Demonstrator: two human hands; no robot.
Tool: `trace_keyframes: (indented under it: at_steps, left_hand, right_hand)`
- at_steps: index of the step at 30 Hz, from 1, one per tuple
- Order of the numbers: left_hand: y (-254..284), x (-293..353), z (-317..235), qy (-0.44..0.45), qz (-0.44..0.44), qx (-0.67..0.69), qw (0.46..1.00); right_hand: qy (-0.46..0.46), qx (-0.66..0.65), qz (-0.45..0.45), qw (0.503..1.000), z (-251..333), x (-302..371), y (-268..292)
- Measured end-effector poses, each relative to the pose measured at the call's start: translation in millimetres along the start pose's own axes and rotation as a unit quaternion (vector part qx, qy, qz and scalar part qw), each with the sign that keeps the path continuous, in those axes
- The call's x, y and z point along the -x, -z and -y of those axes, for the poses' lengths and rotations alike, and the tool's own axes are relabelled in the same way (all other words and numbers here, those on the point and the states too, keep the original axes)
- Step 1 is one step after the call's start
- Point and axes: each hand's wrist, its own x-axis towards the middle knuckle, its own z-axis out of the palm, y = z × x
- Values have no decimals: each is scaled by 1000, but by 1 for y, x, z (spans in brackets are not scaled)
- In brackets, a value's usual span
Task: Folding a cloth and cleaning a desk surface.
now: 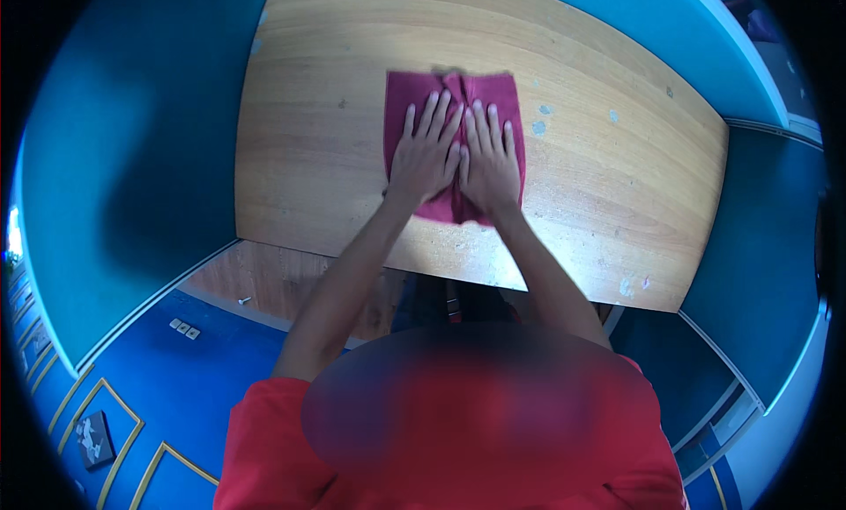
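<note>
A dark red piece of cloth (458, 209) lies spread on the wooden table, with a raised crease running down its middle. My left hand (425, 158) rests flat on the left half of the cloth, its fingers extended toward the far edge. On the right half, my right hand (490, 165) lies flat too, fingers stretched out. The two thumbs are close together beside the crease. Neither hand grips the fabric. What lies beneath the palms is hidden.
The wooden tabletop (308, 140) has several pale worn spots. Teal partitions rise at its left (176, 149), back and right (762, 210). Beyond the near left corner show a blue wall (220, 329) with white sockets (183, 328) and a framed picture (94, 439).
</note>
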Motion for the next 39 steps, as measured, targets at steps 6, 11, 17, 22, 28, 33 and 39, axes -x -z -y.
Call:
trace_keyframes:
  at_steps: [6,11,17,22,28,33,39]
  left_hand:
    - [15,127,-41,54,67,58,995]
    - [16,165,-47,56,75,29,995]
    - [21,125,-8,43,80,23,996]
    - [36,40,54,45,45,40,997]
    - [33,-95,147,-27,-22,28,999]
    - [19,-179,193,-61,-67,39,995]
    - [26,-194,199,-83,-98,102,986]
  right_hand:
    - [29,-44,100,994,51,113,4]
    - [54,-107,28,992,64,147,7]
    - [81,-85,30,993,52,92,3]
    - [73,-84,21,994,36,-11,6]
    - [30,-46,-26,998,18,-156,3]
    - [4,-33,-120,992,-3,-239,-19]
    - [4,-25,-145,989,-3,-249,-21]
